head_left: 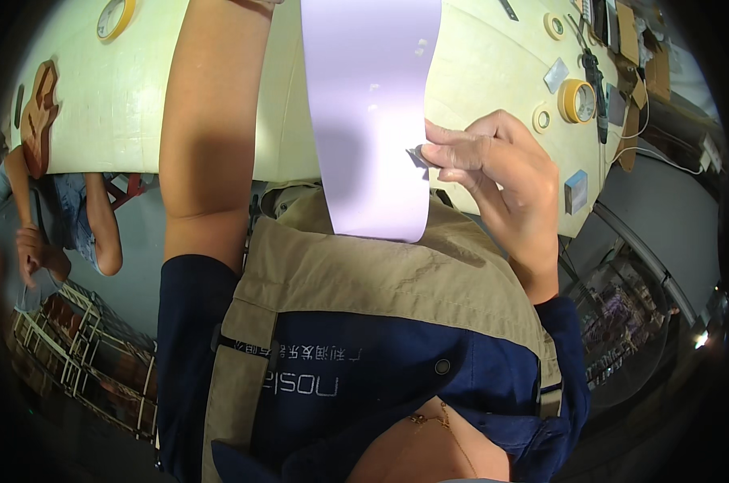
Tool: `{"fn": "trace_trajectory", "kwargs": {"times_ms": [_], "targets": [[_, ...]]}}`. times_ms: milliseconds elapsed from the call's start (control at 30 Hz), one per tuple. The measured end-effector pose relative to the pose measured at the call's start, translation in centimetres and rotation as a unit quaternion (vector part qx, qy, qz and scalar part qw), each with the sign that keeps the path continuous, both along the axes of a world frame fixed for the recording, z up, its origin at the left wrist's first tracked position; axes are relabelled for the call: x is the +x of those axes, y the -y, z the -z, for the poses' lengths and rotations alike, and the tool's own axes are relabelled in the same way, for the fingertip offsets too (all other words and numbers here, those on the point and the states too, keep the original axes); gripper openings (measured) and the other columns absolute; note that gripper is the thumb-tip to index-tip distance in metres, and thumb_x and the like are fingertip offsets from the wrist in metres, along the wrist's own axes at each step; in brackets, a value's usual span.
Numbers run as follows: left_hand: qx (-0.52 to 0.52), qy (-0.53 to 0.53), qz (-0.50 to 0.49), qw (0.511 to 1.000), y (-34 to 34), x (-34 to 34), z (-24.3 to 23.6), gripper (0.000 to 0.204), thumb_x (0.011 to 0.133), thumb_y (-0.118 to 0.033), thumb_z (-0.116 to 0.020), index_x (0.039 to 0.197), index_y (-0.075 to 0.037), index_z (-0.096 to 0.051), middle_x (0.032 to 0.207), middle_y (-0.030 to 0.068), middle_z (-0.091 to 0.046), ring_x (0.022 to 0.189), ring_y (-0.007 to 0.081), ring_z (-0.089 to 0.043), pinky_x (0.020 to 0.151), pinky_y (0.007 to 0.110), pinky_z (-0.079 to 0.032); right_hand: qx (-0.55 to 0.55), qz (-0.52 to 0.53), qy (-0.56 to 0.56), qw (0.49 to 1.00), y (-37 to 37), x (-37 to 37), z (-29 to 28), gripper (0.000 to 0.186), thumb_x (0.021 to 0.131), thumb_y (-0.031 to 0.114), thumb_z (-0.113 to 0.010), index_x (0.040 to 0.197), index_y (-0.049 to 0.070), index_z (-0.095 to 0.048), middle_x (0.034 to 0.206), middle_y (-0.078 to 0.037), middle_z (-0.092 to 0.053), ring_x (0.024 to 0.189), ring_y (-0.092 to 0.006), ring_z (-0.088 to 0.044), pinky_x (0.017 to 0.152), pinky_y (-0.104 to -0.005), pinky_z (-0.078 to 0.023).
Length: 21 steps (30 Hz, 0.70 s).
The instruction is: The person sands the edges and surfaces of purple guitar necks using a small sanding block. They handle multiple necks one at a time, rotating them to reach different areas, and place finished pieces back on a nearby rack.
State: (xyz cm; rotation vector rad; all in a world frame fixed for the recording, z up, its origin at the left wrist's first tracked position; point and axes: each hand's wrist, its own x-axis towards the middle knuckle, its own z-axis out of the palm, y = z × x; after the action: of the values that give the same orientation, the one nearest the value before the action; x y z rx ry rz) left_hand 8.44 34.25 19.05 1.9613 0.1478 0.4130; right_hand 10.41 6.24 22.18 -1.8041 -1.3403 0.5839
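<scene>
The right hand [497, 165] pinches a dark piece [418, 156] at the right edge of the purple panel [364, 105], which runs from top centre to mid-frame. The left forearm [216, 97] crosses the top edge; the left hand's grip cannot be told. Tape [564, 100] lies upper right.

Bright light bleaches the lilac panel [372, 60] near its lower middle, soft-edged shadows darken panel and left forearm [216, 97], tabletop [123, 105] pale and well lit, floor [139, 241] dimmer, edges bowing toward black fisheye rim.
</scene>
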Motion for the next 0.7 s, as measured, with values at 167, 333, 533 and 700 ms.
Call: {"fn": "trace_trajectory", "kwargs": {"times_ms": [167, 333, 533, 700], "targets": [[0.002, -0.018, -0.011, 1.000, -0.1, 0.5, 0.2, 0.045, 0.097, -0.051, -0.050, 0.080, -0.010, -0.056, 0.059, -0.0065, -0.040, 0.052, 0.0041, -0.034, 0.047, 0.021, -0.029, -0.009, -0.004, 0.054, 0.998, 0.6, -0.6, -0.4, 0.025, 0.065, 0.005, -0.079, 0.089, 0.007, -0.074, 0.087, -0.002, -0.073, 0.066, -0.0156, -0.053, 0.062, -0.0268, -0.044], [0.016, -0.027, -0.029, 0.999, 0.2, 0.4, 0.0, 0.046, 0.096, -0.054, -0.050, 0.079, -0.011, -0.056, 0.059, -0.0065, -0.040, 0.052, 0.0041, -0.034, 0.047, 0.021, -0.029, 0.007, -0.026, 0.129, 0.991, 0.7, -0.7, -0.4, 0.027, 0.063, 0.008, -0.080, 0.089, 0.009, -0.074, 0.090, -0.004, -0.073, 0.067, -0.0155, -0.054, 0.061, -0.0271, -0.043], [0.022, 0.013, -0.004, 1.000, -0.2, 0.1, 0.4, 0.049, 0.095, -0.056, -0.050, 0.078, -0.010, -0.056, 0.058, -0.0063, -0.040, 0.052, 0.0046, -0.035, 0.047, 0.021, -0.030, 0.026, -0.018, 0.179, 0.983, 0.5, -1.3, -0.1, 0.024, 0.063, 0.010, -0.079, 0.086, 0.009, -0.074, 0.090, -0.006, -0.073, 0.065, -0.0148, -0.054, 0.059, -0.0255, -0.039], [0.014, -0.010, -0.019, 1.000, -0.1, 0.3, 0.4, 0.050, 0.095, -0.057, -0.049, 0.078, -0.011, -0.055, 0.058, -0.0061, -0.040, 0.052, 0.0046, -0.035, 0.046, 0.022, -0.030, 0.020, -0.029, 0.186, 0.982, 0.6, -1.2, -0.1, 0.022, 0.063, 0.010, -0.078, 0.084, 0.008, -0.073, 0.087, -0.006, -0.073, 0.065, -0.0144, -0.054, 0.058, -0.0256, -0.038]]}}
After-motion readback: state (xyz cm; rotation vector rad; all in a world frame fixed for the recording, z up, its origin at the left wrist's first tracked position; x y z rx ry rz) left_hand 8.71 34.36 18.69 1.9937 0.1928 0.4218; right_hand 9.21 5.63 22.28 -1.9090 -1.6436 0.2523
